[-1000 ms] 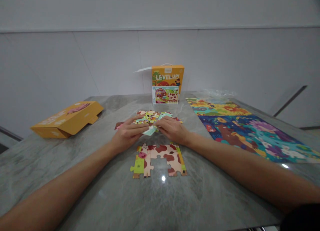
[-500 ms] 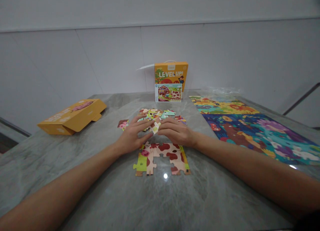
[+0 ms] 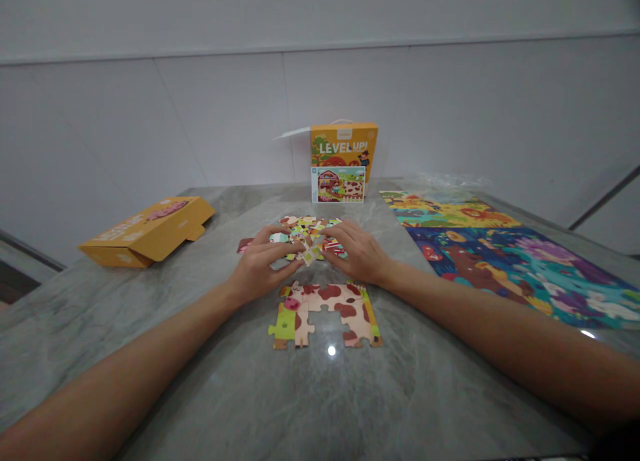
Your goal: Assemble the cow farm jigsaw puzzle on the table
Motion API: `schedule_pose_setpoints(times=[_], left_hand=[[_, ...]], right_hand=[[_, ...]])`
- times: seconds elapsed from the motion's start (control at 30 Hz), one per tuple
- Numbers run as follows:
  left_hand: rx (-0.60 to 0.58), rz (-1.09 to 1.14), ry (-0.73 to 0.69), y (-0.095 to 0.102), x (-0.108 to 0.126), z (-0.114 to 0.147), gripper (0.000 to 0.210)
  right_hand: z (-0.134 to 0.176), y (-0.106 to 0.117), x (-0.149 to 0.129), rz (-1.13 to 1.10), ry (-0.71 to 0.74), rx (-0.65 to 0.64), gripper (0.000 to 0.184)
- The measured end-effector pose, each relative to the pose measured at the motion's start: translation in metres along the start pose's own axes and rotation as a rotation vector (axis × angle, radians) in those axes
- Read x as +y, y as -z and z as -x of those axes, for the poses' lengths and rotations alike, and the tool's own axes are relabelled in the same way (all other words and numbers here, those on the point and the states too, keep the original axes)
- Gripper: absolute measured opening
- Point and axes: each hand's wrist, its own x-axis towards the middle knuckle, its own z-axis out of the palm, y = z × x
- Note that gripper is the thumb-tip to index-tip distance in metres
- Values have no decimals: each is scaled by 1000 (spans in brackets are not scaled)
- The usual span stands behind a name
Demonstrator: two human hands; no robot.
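Note:
My left hand [image 3: 257, 264] pinches a pale yellow-green puzzle piece [image 3: 309, 253] between thumb and fingers, over the near side of a heap of loose puzzle pieces [image 3: 306, 225]. Across from it, my right hand [image 3: 357, 254] rests at the heap's right side, fingers apart and curved over a red-and-white striped piece [image 3: 336, 246]; its fingertips partly cover the pieces there. Closer to me lies a joined section of cow puzzle [image 3: 327, 294], with a gap in its lower middle. A dark red piece [image 3: 244, 244] shows in part beside my left hand.
An orange box [image 3: 150, 231] lies at the left. At the back, a picture card [image 3: 340, 184] leans against an upright orange box [image 3: 345, 138]. Two colourful assembled puzzles [image 3: 500, 268] cover the right side, with clear plastic wrap [image 3: 450, 180] behind them.
My right hand has moved away from the piece in my left hand, and its fingers have spread over the heap. The striped piece now shows beneath them. The joined cow section is unchanged.

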Motion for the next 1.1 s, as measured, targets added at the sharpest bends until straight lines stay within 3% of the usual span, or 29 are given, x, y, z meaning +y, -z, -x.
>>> schedule_pose_setpoints(times=[0.1,0.23,0.33,0.43,0.53,0.7,0.83,0.97,1.1], left_hand=[[21,-112,60,0,-5,2,19],[61,-328,408,2,-25,8,24],[-47,-345,629,4,-41,13,25],[-176,-369,728,2,-52,17,25],[-228,-379,741,0,-56,18,26],[-273,-282,630,-2,-49,17,41],[-415,-218,494,-5,-43,18,49],[-471,-202,483,-5,-43,20,50],[-484,-212,482,-4,-43,19,49]], right_hand=[[0,-1,-1,1,-29,-98,21],[2,-3,2,50,-183,-164,15],[3,-6,7,63,-290,-185,17],[-3,-12,15,80,-491,-257,19],[-23,-25,26,96,-628,-423,25],[-78,-59,46,35,-583,-559,36],[-116,-88,54,-14,-545,-698,52],[-136,-109,58,-20,-555,-834,55],[-143,-116,63,-17,-573,-871,48]])
